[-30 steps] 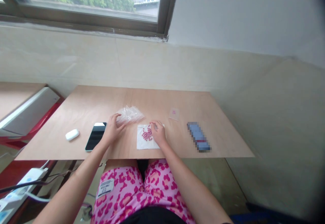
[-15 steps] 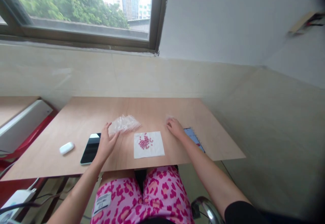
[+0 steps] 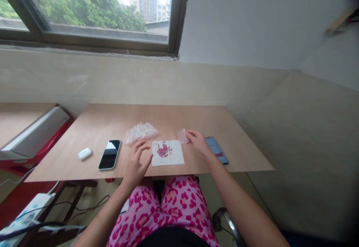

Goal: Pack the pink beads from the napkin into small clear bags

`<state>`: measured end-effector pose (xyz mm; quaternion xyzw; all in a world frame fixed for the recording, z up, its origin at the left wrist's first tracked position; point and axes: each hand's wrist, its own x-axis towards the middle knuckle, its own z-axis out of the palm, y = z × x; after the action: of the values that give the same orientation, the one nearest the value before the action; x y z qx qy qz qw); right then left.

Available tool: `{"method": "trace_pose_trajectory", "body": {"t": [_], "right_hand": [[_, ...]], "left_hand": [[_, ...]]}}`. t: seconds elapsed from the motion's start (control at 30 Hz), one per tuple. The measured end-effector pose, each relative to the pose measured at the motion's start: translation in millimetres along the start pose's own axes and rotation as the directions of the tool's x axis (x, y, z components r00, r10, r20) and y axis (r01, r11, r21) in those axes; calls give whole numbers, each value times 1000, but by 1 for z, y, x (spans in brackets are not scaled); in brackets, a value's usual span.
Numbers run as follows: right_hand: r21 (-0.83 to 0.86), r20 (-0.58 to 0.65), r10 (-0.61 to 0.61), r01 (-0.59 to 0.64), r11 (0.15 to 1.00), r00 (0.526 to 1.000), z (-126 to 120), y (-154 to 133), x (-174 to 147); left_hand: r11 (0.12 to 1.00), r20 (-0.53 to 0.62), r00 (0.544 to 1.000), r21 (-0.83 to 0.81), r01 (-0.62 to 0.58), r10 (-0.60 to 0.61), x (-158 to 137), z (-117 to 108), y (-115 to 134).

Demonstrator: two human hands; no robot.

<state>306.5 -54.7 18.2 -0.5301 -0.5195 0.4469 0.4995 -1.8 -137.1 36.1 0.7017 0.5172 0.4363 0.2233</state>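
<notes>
A small clear plastic bag [image 3: 183, 136] is pinched by its right side in my right hand [image 3: 196, 141], just past the back right corner of a white paper sheet [image 3: 175, 158]. Small pinkish-red beads or pellets [image 3: 163, 150] lie in a loose cluster on the sheet; their exact kind is too small to tell. My left hand [image 3: 137, 164] hovers at the sheet's left edge, fingers apart and holding nothing. Behind it, a pile of clear plastic bags [image 3: 141, 132] rests on the table [image 3: 168, 116].
To the left lie a dark-screened phone [image 3: 109, 155] and a white earbud case [image 3: 85, 154]. Another phone [image 3: 217, 150], partly blurred out, lies by my right forearm. A power strip [image 3: 30, 211] with cables sits low on the left, and a wall stands behind the table.
My left hand has moved right, from beside the bag pile to the sheet's left edge. My right hand has brought the small bag nearer to the sheet. The view has shifted slightly.
</notes>
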Motion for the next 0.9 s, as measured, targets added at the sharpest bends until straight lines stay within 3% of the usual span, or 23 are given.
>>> {"method": "trace_pose_trajectory", "body": {"t": [0.07,0.13,0.23,0.4,0.63,0.77,0.9], "right_hand": [[196,116,80,-102,975,990,18,-11,-30],[273,238,119,-184,944,964,38,-17,-61],[265,385,101,-215,940,917,63,-20,-100],[260,526,92,-263,929,846,85,-13,-133],[187,523,145,-279,942,840,88,-2,-128],[-78,507,138,-114,990,851,86,2,-123],[-317,445,111,40,948,889,89,6,-125]], "left_hand": [[998,92,996,-58,-11,17,-9,7,11],[991,228,973,-120,54,-25,-18,15,19],[950,398,911,-227,214,-110,-31,25,25],[858,502,844,-335,390,-187,-48,30,16],[858,580,796,-308,410,-173,-47,31,1],[924,561,806,-175,339,-189,-45,37,-5],[968,526,819,37,247,-229,-49,41,-7]]}}
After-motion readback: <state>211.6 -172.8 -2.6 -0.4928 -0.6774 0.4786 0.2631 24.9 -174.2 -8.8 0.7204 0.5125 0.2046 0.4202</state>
